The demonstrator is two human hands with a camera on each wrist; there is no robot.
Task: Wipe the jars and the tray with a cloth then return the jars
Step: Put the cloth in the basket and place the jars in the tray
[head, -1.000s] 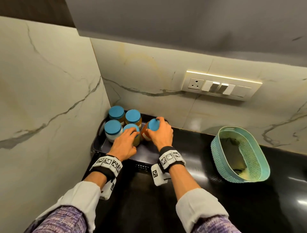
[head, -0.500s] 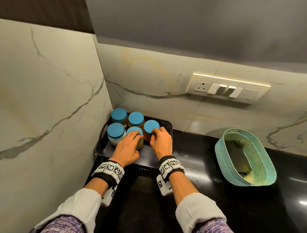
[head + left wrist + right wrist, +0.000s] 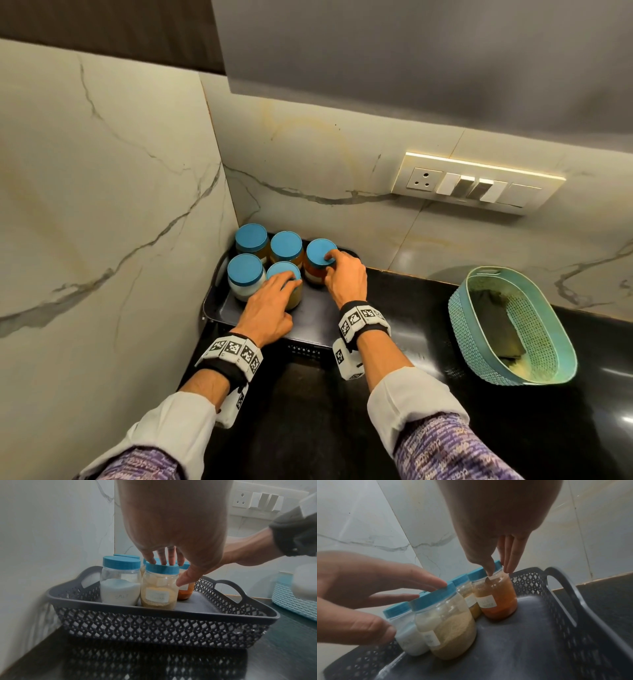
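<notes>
A dark lattice tray (image 3: 213,301) (image 3: 223,613) (image 3: 530,635) sits in the counter corner with several blue-lidded jars standing upright in it. My left hand (image 3: 274,301) (image 3: 171,566) lays straight fingers on the lid of the beige jar (image 3: 279,269) (image 3: 158,588) (image 3: 447,628), its thumb off to the side. My right hand (image 3: 342,274) (image 3: 500,569) pinches the lid of the orange jar (image 3: 318,251) (image 3: 498,597) between thumb and fingers. A salt jar (image 3: 245,270) (image 3: 120,588) stands left of the beige one, and two more jars (image 3: 251,237) stand behind.
A teal lattice basket (image 3: 459,308) on the black counter at the right holds a dark folded cloth (image 3: 496,322). Marble walls close in on the tray's left and back. A switch panel (image 3: 476,183) is on the back wall. The tray's right half has bare floor.
The orange jar was tilted in my right hand; it now stands upright beside the back row. My left hand has stayed on the beige jar.
</notes>
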